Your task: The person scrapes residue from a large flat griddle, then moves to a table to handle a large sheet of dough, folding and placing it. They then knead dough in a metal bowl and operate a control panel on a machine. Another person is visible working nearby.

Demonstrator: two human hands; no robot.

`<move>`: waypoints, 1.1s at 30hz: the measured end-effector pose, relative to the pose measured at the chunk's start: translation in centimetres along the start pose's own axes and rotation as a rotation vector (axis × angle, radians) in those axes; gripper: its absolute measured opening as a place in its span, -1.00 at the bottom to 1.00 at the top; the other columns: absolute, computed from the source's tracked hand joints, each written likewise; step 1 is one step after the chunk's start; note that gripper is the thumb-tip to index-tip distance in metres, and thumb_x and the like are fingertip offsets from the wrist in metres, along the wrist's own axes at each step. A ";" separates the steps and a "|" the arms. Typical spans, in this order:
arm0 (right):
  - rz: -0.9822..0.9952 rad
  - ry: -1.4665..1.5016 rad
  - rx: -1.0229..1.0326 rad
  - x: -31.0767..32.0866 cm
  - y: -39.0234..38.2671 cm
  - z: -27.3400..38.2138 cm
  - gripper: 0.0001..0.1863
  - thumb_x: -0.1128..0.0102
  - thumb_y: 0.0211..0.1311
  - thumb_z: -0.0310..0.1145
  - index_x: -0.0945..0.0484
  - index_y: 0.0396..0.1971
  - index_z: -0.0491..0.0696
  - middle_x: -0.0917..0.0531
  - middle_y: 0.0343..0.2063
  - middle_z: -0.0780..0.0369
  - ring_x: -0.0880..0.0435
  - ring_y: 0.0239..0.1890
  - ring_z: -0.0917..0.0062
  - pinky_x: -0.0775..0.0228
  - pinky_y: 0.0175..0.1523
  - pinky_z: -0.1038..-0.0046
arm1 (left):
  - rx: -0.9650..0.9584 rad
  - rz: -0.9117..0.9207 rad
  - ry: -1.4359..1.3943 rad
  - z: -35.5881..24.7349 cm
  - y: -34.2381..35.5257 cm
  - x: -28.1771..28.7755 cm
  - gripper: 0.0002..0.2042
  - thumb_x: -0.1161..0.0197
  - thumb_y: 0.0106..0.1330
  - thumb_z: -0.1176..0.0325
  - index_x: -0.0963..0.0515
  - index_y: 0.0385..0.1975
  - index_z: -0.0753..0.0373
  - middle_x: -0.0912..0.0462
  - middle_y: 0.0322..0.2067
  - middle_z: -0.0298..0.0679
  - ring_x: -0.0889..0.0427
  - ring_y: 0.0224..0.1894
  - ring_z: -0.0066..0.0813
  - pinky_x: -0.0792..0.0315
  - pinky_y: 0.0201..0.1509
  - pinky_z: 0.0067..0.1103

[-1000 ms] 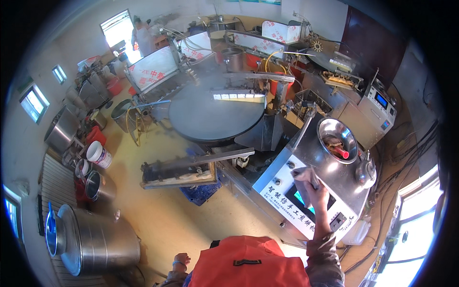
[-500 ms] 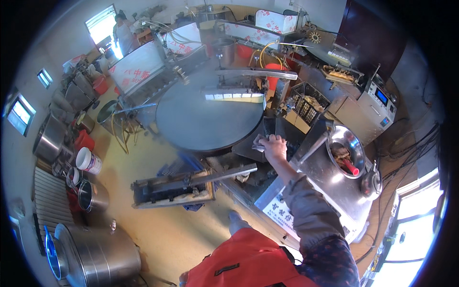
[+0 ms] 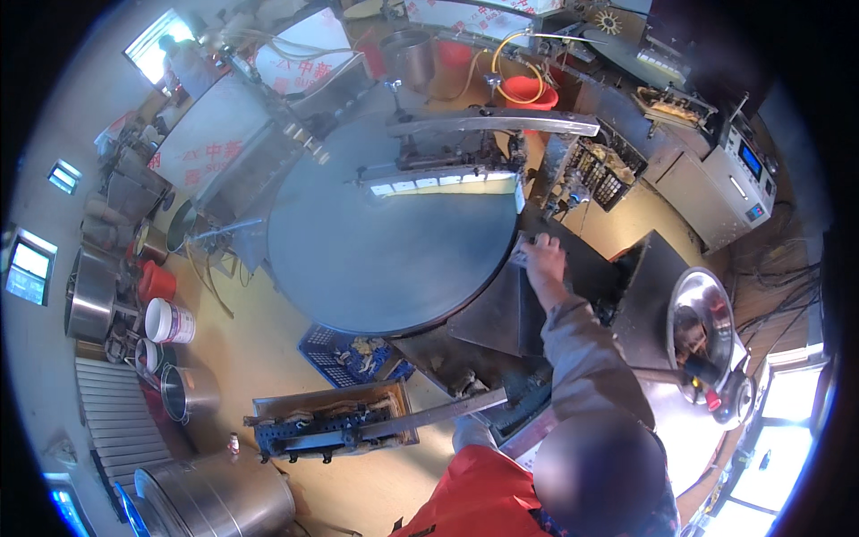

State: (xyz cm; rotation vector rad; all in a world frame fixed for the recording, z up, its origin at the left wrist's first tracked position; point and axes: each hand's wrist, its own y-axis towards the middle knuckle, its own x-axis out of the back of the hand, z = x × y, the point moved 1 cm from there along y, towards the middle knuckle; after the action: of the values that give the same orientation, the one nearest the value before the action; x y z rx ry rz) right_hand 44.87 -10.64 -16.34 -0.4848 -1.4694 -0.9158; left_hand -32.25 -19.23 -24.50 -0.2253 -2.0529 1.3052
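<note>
My right hand (image 3: 543,261) reaches forward, its fingers closed on a small, pale, crumpled cloth (image 3: 519,251), mostly hidden by the hand. The cloth is at the right rim of a large round griddle (image 3: 376,259), whose grey surface looks hazy. A bar with a row of white blocks (image 3: 438,186) lies across the griddle's far right part. Just below my hand, dark sloping metal plates (image 3: 497,309) adjoin the rim. My left hand is not in view.
A steel bowl (image 3: 723,309) with a red-handled tool stands to the right, beside a kettle (image 3: 735,400). A long trough frame (image 3: 331,422) and a blue crate (image 3: 327,358) are at the near left. Hoses (image 3: 208,279) hang left. Another person (image 3: 186,67) stands far left.
My right hand has moved the cloth to the right and slightly forward, closer against the griddle's rim. The view has shifted, and the griddle looks larger.
</note>
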 end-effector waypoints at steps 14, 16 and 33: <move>0.085 -0.023 -0.269 2.5 -0.1 -1.9 -0.79 0.00 0.17 -0.28 -0.59 -0.24 0.21 -0.39 -0.09 0.21 -0.41 -0.01 0.24 -0.41 -0.04 0.25 | -0.047 -0.009 0.033 0.0 1.3 3.4 -0.79 -0.03 0.21 0.20 -0.51 -0.40 0.18 -0.57 -0.43 -0.20 -0.58 -0.32 -0.24 -0.47 -0.29 -0.40; 0.188 -0.033 -0.248 4.0 -2.7 -1.8 -0.79 0.00 0.18 -0.31 -0.58 -0.22 0.17 -0.40 -0.08 0.19 -0.41 -0.01 0.22 -0.44 -0.07 0.25 | -0.073 -0.010 0.026 1.2 1.5 4.6 -0.78 -0.02 0.21 0.19 -0.51 -0.40 0.18 -0.58 -0.42 -0.20 -0.58 -0.31 -0.23 -0.47 -0.28 -0.39; 0.264 0.029 -0.153 7.9 -13.5 2.9 -0.75 -0.10 0.06 -0.19 -0.63 -0.29 0.06 -0.53 -0.13 0.11 -0.53 -0.07 0.18 -0.44 -0.05 0.23 | -0.270 0.003 0.080 1.7 8.0 8.7 -0.71 0.00 0.22 0.08 -0.53 -0.39 0.16 -0.60 -0.37 -0.17 -0.58 -0.25 -0.16 -0.47 -0.19 -0.36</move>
State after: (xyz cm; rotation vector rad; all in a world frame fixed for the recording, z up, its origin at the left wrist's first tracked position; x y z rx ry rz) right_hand 31.63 -18.21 -11.84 -0.7565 -1.2777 -0.8234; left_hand -41.55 -12.46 -27.83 -0.3946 -2.1562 1.0002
